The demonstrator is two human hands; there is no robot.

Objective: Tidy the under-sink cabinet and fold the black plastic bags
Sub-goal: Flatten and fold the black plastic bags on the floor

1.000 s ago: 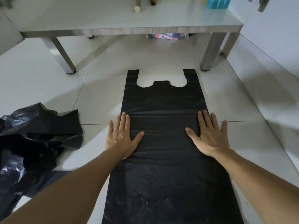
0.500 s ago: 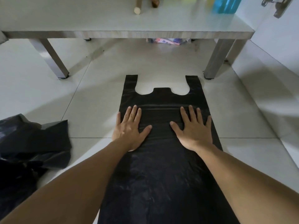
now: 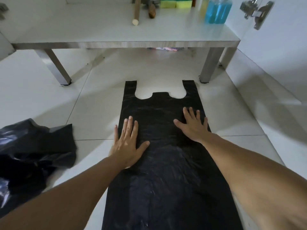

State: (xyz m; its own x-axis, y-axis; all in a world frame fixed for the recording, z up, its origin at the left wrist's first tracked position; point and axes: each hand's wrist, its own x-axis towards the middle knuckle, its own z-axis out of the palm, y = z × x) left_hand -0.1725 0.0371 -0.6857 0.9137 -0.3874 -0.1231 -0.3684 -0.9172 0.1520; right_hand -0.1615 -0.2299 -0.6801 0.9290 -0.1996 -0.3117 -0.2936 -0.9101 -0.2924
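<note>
Keep both hands flat and apart, left hand on the 9 o'clock edge and right hand toward 2 o'clock, sweeping creases out of the black plastic bag spread on the floor before folding lengthwise, handles toward 12 o'clock.

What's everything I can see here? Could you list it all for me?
flat plastic bag: one, black, spread on the floor, handles toward the cabinet
crumpled plastic bags: a heap, black, on the floor at left
cabinet shelf: one, pale grey, raised on legs
wooden handles: two, tan and brown, on the shelf
sponges: two, yellow with green, at the shelf's back
bottle: one, blue liquid, on the shelf at right
door hinge: one, metal, upper right
left hand: flat on the bag's left edge
right hand: flat on the bag
</note>
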